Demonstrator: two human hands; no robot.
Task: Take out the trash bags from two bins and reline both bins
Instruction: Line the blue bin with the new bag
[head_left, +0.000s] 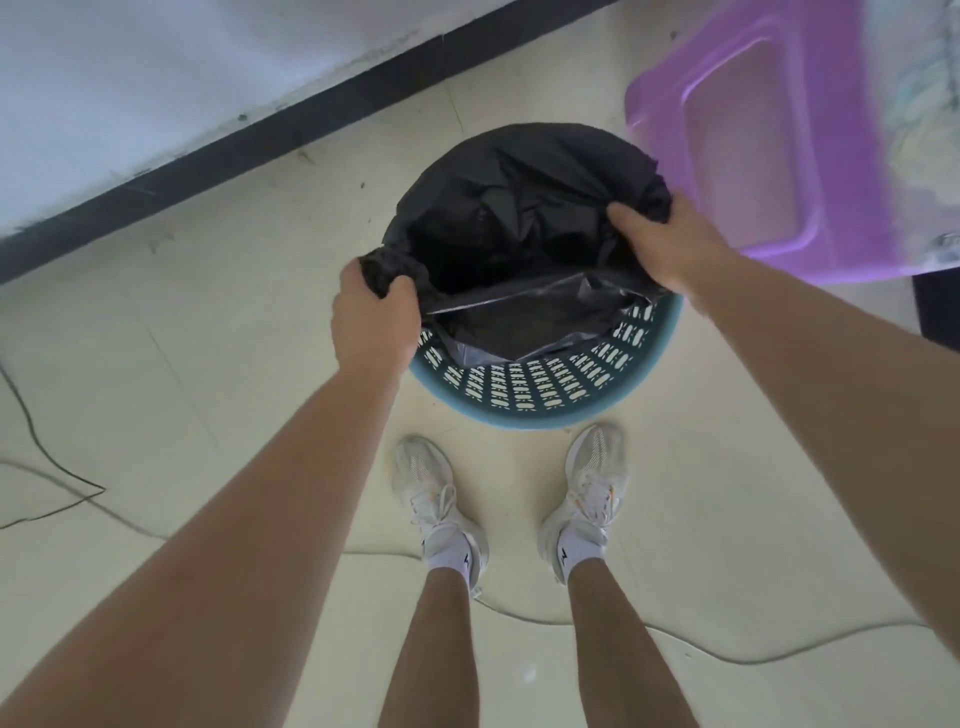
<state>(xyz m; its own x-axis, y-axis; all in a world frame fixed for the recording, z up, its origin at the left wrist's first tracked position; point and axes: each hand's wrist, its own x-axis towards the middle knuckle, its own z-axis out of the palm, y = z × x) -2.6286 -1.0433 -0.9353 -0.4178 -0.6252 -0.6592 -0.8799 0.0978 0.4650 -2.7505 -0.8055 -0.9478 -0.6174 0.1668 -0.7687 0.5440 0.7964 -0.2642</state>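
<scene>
Black bag (519, 208) bunched — both fists' grip.

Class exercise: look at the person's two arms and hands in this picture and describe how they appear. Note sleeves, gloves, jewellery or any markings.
Both arms are bare from the frame edge down to the wrists, with no sleeve in view. The left hand and right hand wear no gloves. No watch, bracelet or ring shows on the visible sides, and no markings can be seen on either forearm.
</scene>
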